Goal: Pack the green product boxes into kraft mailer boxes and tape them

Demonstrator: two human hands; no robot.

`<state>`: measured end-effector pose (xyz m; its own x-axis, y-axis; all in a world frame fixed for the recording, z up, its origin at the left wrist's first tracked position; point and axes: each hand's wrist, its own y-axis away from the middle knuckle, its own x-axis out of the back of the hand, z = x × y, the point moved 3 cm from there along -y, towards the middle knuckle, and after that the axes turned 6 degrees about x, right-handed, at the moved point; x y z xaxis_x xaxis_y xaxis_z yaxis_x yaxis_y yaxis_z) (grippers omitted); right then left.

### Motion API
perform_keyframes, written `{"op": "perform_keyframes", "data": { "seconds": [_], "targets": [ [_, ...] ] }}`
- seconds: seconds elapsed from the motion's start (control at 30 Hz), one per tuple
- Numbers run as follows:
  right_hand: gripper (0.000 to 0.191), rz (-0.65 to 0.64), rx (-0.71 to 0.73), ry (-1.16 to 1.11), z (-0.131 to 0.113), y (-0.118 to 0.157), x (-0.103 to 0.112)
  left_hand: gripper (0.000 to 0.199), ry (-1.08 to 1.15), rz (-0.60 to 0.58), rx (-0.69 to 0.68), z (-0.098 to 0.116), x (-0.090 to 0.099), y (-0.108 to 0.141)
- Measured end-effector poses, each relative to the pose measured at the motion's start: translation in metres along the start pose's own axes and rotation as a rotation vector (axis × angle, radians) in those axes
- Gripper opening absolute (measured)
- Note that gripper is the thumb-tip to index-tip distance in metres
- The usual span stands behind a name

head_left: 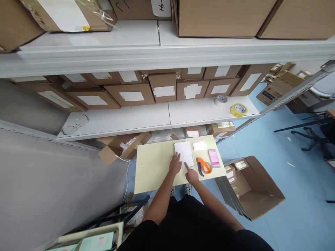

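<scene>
A flat white rectangular thing with rounded corners (185, 151) lies on the pale yellow table (153, 167); whether it is a sheet, pad or thin box, I cannot tell. My left hand (175, 164) rests on its lower left part, fingers stretched out. At its lower edge, my right hand (192, 175) touches it with the index finger extended and the other fingers curled. Neither hand grips anything. Just right of my right hand lie an orange tape dispenser (204, 165) and a dark blue-handled tool (200, 169). A smaller white card or label stack (199, 145) lies behind them.
A pink blurred item (214, 158) lies at the table's right edge. Behind stands a shelf (146, 116) with cardboard boxes, a yellow tape roll (239, 110) and a white tape roll (221, 100). A large open carton (264, 190) stands on the floor at right.
</scene>
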<state>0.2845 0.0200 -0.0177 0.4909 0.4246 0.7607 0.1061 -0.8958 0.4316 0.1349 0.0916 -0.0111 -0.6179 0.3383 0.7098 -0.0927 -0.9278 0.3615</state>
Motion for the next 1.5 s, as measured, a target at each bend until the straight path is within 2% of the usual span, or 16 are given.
{"op": "perform_keyframes", "data": {
  "seconds": [0.1,0.2,0.3,0.37,0.47,0.53,0.6,0.67,0.77,0.87,0.97,1.03,1.1,1.23,1.37,1.5],
  "targets": [
    [0.074,0.108,-0.048,-0.098,0.005,0.013,-0.003,0.07,0.011,-0.139,0.007,-0.013,-0.007,-0.004],
    [0.07,0.269,-0.079,-0.244,0.011,0.019,0.008,0.072,0.069,-0.179,-0.03,-0.033,-0.003,-0.006],
    [0.065,0.428,-0.154,-0.35,0.016,0.018,0.023,0.072,0.117,-0.149,-0.022,-0.059,0.013,-0.005],
    [0.065,0.491,-0.23,-0.425,0.016,0.013,0.028,0.069,0.141,-0.054,0.079,-0.08,0.026,-0.001],
    [0.065,0.453,-0.276,-0.569,0.002,-0.002,0.022,0.069,0.273,0.078,0.179,-0.1,0.038,0.01],
    [0.065,0.41,-0.24,-0.668,-0.016,-0.014,0.014,0.073,0.409,0.035,0.14,-0.103,0.037,0.016],
    [0.064,0.408,-0.195,-0.758,-0.036,-0.024,0.007,0.079,0.506,-0.045,0.162,-0.102,0.033,0.02],
    [0.063,0.411,-0.168,-0.821,-0.055,-0.031,0.002,0.084,0.584,-0.065,0.221,-0.102,0.031,0.022],
    [0.052,0.334,-0.114,-0.846,-0.077,-0.038,-0.008,0.083,0.717,-0.068,0.233,-0.105,0.035,0.022],
    [0.043,0.307,-0.078,-0.875,-0.09,-0.04,-0.017,0.077,0.774,-0.132,0.17,-0.108,0.041,0.02],
    [0.044,0.385,-0.106,-0.942,-0.092,-0.036,-0.018,0.075,0.753,-0.149,0.125,-0.106,0.048,0.017],
    [0.043,0.435,-0.104,-0.989,-0.091,-0.03,-0.009,0.076,0.726,-0.131,0.072,-0.097,0.055,0.015],
    [0.042,0.493,-0.067,-1.054,-0.087,-0.02,0.007,0.078,0.688,-0.127,0.0,-0.078,0.061,0.012],
    [0.041,0.652,0.037,-1.203,-0.065,0.011,0.049,0.081,0.611,-0.202,-0.156,-0.019,0.062,0.003],
    [0.046,0.846,0.047,-1.278,-0.024,0.052,0.083,0.084,0.61,-0.37,-0.234,0.053,0.04,-0.003],
    [0.053,1.086,-0.026,-1.28,0.029,0.097,0.106,0.083,0.637,-0.514,-0.264,0.13,-0.003,0.003]
  ]
}}
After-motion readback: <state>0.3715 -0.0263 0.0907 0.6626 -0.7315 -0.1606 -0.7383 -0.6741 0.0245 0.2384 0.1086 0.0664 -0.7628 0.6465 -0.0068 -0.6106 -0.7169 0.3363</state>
